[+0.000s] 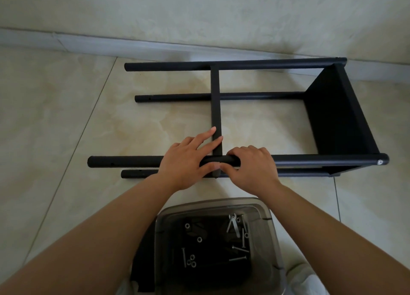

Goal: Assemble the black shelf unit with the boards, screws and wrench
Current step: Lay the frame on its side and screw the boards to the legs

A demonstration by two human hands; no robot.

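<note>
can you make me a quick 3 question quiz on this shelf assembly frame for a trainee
1. True or false: the wrench lies in the clear bin with the loose screws.
2. Which hand curls round the near upper pole? A) the left hand B) the right hand
3. Fill in: the one board already fitted sits at the frame's ____ end, seen from the head camera.

Key
1. True.
2. B. The right hand wraps the pole beside the middle board; the left hand lies across the joint with its fingers mostly straight.
3. Right.
</note>
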